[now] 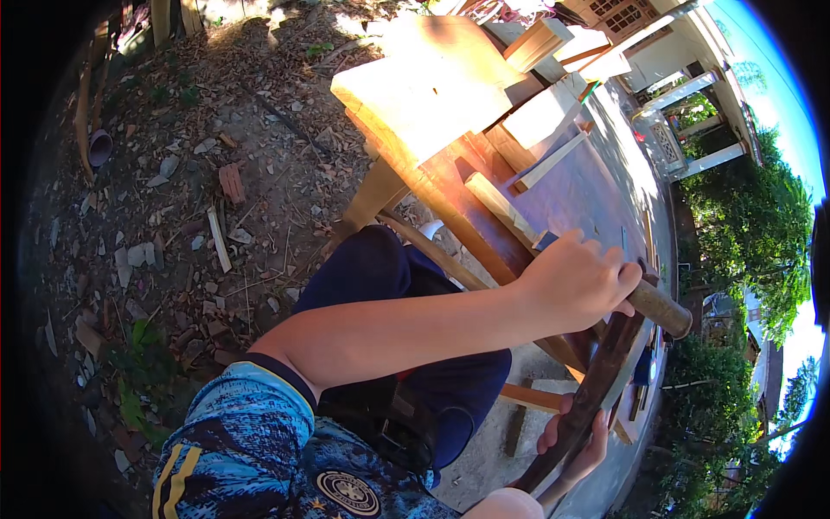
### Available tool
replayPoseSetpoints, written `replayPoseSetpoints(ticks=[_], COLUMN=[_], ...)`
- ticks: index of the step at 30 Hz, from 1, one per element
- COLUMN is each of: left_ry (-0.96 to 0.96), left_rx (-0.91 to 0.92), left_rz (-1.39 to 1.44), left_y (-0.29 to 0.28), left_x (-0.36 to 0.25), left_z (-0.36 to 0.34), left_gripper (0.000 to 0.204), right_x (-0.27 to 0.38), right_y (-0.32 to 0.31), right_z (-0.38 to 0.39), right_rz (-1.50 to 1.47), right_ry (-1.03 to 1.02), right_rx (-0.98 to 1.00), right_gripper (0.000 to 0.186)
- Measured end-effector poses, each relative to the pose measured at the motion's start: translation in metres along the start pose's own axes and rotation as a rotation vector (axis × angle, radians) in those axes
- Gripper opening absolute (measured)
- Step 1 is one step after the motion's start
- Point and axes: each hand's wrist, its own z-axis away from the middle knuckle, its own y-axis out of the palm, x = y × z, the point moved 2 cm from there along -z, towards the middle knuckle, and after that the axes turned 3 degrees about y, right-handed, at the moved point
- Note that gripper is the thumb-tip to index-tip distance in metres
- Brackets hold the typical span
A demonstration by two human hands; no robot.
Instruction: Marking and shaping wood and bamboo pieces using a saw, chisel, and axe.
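Note:
My left hand [579, 281] reaches across the bench, its fingers wrapped round a worn brown cylinder [659, 310], perhaps a pipe or mallet. Just behind the knuckles a dark flat piece [544, 241] shows, partly hidden, beside a pale wooden strip [497, 208] on the bench's front edge. My right hand [579, 441], lower down, grips a long dark brown bar [596, 381], which slants up under the cylinder; whether they touch I cannot tell.
The wooden bench [588, 199] carries pale boards and blocks [540, 112]. My bent leg [354, 268] is beside its frame. Dirt ground with leaves and stones [181, 242] lies left. A porch [692, 130] and green trees [718, 233] stand right.

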Motion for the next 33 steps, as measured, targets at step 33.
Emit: replayPoseSetpoints(ticks=[33], left_ry=[-0.122], left_rx=[0.1], left_rz=[-0.081], left_y=[0.0041], left_x=[0.006], left_z=[-0.001], left_gripper=[0.049], right_x=[0.0026], right_y=[-0.0034], right_z=[0.0027], right_rz=[0.002], right_ry=[0.019], right_rx=[0.01], right_gripper=[0.049])
